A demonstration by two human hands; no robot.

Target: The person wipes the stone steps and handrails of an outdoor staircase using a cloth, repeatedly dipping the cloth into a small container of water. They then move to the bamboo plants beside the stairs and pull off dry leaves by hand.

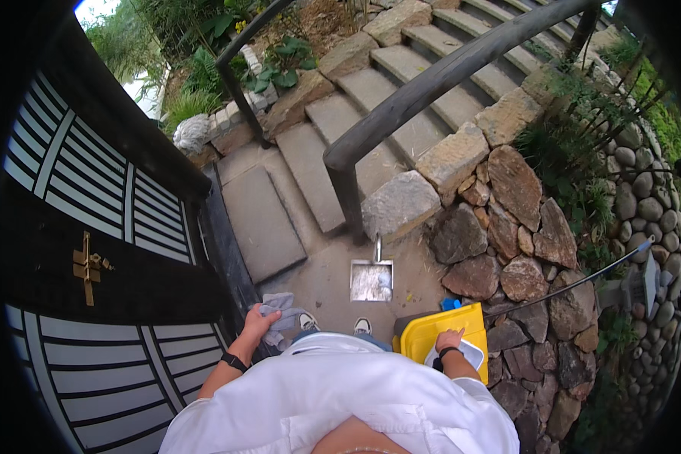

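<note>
My left hand point(257, 321) grips a crumpled grey cloth point(281, 309) beside the dark door sill. On the right, my right hand point(448, 339) rests over the lid of a yellow bin point(425, 335), index finger stretched along it. Under that wrist is a white, shallow plastic piece point(473, 353), mostly hidden by my arm; whether my fingers hold it I cannot tell. A metal dustpan point(371, 281) lies on the paving ahead of my shoes point(362, 326), its short handle pointing away. Behind the bin a blue plastic object point(450, 305) pokes out, too small to identify.
Dark double doors with pale slatted panels point(85, 176) and a brass latch point(88, 267) stand left. Stone steps point(369, 108) climb ahead beside a dark wooden handrail point(431, 85). A rough stone wall point(522, 278) borders the right, crossed by a long thin pole point(590, 278).
</note>
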